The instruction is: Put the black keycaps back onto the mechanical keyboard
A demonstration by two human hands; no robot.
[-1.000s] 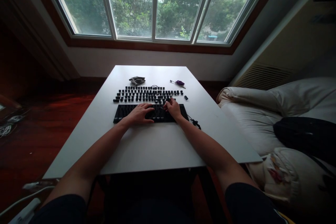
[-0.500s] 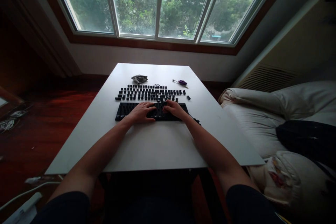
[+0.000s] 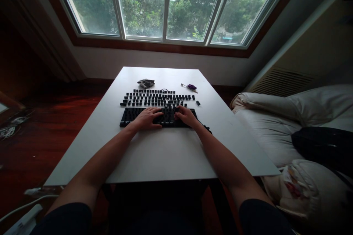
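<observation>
A black keyboard (image 3: 168,120) lies near the middle of the white table. My left hand (image 3: 148,118) rests on its left half, fingers stretched out and thumb apart. Over the keyboard's right half, my right hand (image 3: 185,115) has thumb and fingers closed in a pinch close to the keys. Something small and dark shows at those fingertips, but I cannot make out what it is. Loose black keycaps (image 3: 150,99) stand in rows just beyond the keyboard, and a single keycap (image 3: 198,102) lies apart on the right.
A crumpled grey cloth (image 3: 146,83) sits behind the keycaps. To its right is a thin-handled brush-like tool with a purple part (image 3: 191,86). A dark cable (image 3: 206,127) leaves the keyboard's right side. A pale sofa (image 3: 264,128) stands right of the white table (image 3: 162,154).
My right hand has shifted slightly to the right along the keyboard, its fingers still pinched. My left hand stays in place on the keyboard.
</observation>
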